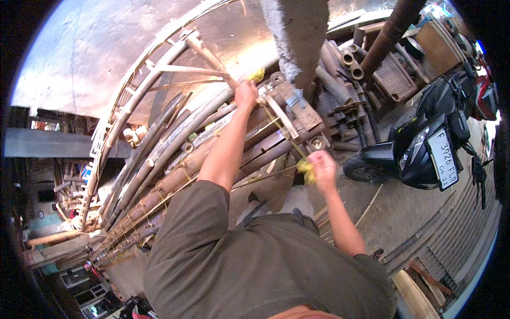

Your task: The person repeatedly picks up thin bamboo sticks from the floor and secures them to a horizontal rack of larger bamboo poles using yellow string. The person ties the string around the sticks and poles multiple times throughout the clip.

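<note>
My left hand point(245, 96) reaches up to the ends of the stacked pipes. Its fingers are closed, and a yellow bunch point(257, 75) shows just beyond them. My right hand point(324, 169) is closed on another yellow bunch point(306, 168), out in front of my body on the right. A thin yellow strip point(277, 121) runs slanting between the two hands, across a rusty metal block point(305, 114) that looks like a vise or clamp. A scrap of light blue material lies on that block. Whether the strip is twine or tape cannot be made out.
Long metal and bamboo poles point(175, 178) lie stacked at left, beneath a curved ladder-like frame point(122, 109). A concrete pillar point(300, 37) rises ahead. Short pipes point(340, 87) pile up beyond it. A black motorcycle point(409, 154) stands at right, near corrugated sheets point(451, 234).
</note>
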A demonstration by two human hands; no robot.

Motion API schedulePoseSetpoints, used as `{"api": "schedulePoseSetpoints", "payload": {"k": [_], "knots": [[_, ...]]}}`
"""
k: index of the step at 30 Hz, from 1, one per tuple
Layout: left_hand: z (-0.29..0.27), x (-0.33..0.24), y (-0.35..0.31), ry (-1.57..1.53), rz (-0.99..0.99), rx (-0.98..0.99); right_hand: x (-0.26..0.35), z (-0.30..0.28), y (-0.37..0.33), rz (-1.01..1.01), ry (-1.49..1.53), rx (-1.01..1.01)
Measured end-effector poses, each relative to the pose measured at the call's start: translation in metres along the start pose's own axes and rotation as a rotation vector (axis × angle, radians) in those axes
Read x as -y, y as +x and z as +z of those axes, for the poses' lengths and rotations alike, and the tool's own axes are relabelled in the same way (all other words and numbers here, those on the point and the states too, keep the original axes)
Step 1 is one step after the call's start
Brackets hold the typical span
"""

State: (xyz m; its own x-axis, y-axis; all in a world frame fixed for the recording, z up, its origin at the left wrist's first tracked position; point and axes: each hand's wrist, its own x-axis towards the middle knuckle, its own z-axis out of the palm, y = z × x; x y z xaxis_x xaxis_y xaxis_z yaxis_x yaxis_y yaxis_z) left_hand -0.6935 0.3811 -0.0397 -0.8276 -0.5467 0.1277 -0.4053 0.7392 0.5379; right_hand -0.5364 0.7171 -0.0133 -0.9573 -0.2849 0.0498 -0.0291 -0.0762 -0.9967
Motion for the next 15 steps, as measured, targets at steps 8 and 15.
{"api": "schedulePoseSetpoints", "payload": {"k": [8, 15], "knots": [[-0.212, 0.082, -0.114, 0.012, 0.039, 0.063, -0.073, 0.079, -0.089, 0.772, 0.309, -0.124], [-0.260, 0.230, -0.263, 0.086, 0.090, 0.482, -0.011, 0.295, -0.159, 1.096, 0.835, 0.482]]}}
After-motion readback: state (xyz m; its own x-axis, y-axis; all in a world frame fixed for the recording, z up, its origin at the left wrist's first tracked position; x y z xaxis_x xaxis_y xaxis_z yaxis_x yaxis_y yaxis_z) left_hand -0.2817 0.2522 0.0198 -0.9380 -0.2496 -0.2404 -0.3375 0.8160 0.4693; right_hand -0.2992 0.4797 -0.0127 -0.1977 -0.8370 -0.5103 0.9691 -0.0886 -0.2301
